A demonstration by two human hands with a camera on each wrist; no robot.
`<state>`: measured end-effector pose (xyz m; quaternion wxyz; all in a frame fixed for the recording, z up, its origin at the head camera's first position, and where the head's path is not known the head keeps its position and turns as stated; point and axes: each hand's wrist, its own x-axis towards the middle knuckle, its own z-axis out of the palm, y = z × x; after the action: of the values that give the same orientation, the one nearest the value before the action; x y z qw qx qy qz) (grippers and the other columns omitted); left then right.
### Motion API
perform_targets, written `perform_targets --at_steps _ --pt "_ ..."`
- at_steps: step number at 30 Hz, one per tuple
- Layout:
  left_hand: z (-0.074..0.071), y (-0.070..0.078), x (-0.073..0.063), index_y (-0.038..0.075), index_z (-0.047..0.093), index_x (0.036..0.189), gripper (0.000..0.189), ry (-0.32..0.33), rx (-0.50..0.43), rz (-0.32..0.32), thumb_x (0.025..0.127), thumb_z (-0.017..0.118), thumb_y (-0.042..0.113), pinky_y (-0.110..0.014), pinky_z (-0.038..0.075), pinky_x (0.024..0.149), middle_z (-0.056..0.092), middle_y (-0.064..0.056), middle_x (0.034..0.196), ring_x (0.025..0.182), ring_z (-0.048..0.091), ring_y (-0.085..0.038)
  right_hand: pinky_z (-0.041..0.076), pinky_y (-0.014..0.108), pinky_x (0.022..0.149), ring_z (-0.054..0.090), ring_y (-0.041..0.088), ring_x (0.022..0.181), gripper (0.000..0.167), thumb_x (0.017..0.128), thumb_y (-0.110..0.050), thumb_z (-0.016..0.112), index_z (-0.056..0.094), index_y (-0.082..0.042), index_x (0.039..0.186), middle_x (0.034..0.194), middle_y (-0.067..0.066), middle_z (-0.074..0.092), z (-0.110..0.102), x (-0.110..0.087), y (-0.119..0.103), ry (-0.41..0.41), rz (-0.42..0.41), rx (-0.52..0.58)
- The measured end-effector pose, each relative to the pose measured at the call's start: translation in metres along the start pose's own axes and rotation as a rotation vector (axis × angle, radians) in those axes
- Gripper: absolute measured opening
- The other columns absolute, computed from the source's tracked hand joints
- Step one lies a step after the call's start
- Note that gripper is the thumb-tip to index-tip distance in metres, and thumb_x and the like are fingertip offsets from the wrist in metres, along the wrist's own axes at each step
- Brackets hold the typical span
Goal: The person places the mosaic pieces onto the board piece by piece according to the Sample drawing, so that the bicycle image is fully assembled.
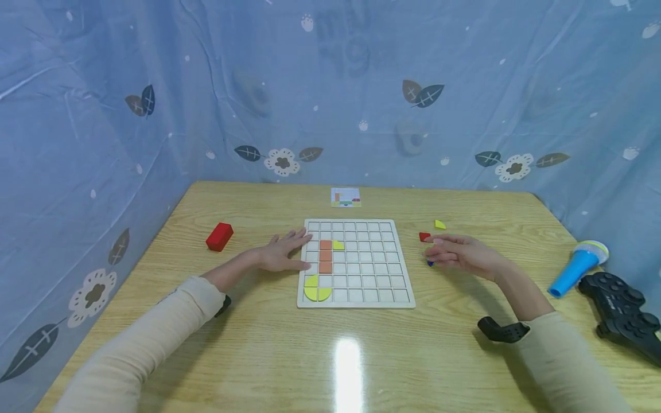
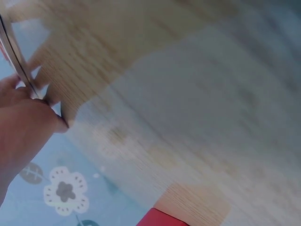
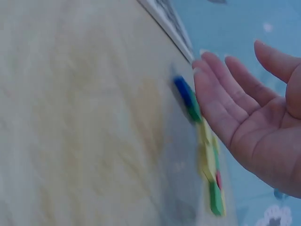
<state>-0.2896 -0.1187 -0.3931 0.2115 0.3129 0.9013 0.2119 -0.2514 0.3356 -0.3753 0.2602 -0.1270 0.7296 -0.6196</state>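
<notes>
A white grid board (image 1: 356,306) lies on the table. My left hand (image 1: 284,251) rests on its left edge, fingers spread. Orange squares (image 1: 326,256) stand in a column on the board, with a yellow quarter-round piece (image 1: 338,245) beside the top one. More yellow quarter-round pieces (image 1: 311,293) fill cells at the near left corner. To the right of the board, my right hand (image 1: 462,254) is held over loose pieces, its fingers loosely bent and the palm bare in the right wrist view. Blue (image 3: 183,91), green (image 3: 215,197) and yellow pieces (image 3: 206,157) lie under it.
A small pattern card (image 1: 345,197) lies behind the board. At the left is a red block (image 1: 219,237). A loose yellow piece (image 1: 439,224) and a red piece (image 1: 424,237) lie beyond my right hand. A blue toy microphone (image 1: 575,269) and a black game controller (image 1: 622,315) are far right.
</notes>
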Motion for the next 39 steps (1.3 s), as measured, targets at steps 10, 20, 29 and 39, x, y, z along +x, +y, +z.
perform_targets --at_steps 10,20,29,39 --pt "0.0 0.001 0.0 0.009 0.01 0.154 0.083 -0.003 0.013 0.008 0.095 0.053 0.048 -0.059 -0.006 0.108 -0.003 -0.014 0.158 0.143 -0.006 -0.034 0.046 0.033 0.093 0.055 0.015 0.113 0.069 0.104 -0.041 0.032 0.016 0.009 0.148 0.137 0.033 0.034 -0.024 -0.021 -0.001 0.251 0.024 -0.162" --pt "-0.001 0.002 0.001 0.01 0.009 0.154 0.082 -0.003 0.027 0.001 0.095 0.053 0.046 -0.058 -0.007 0.108 -0.004 -0.012 0.158 0.143 -0.006 -0.033 0.044 0.041 0.094 0.046 0.035 0.119 0.075 0.098 -0.052 0.038 0.024 0.005 0.145 0.132 0.027 0.04 -0.059 -0.014 0.049 0.362 0.035 -0.404" --pt "0.0 0.004 -0.001 0.007 0.011 0.154 0.081 0.005 0.013 0.011 0.096 0.053 0.044 -0.059 -0.007 0.108 -0.002 -0.016 0.158 0.142 -0.005 -0.036 0.052 0.036 0.071 0.061 0.026 0.092 0.054 0.097 -0.028 0.057 0.044 0.011 0.132 0.118 0.031 0.052 -0.026 -0.021 0.019 0.412 0.046 -0.52" --pt "0.0 0.003 0.0 0.009 0.01 0.154 0.081 0.005 0.017 0.004 0.096 0.053 0.045 -0.058 -0.007 0.108 -0.003 -0.014 0.158 0.143 -0.005 -0.034 0.053 0.03 0.065 0.062 0.03 0.094 0.046 0.089 -0.005 0.066 0.048 0.012 0.129 0.11 0.026 0.058 -0.007 -0.018 0.006 0.35 -0.001 -0.644"
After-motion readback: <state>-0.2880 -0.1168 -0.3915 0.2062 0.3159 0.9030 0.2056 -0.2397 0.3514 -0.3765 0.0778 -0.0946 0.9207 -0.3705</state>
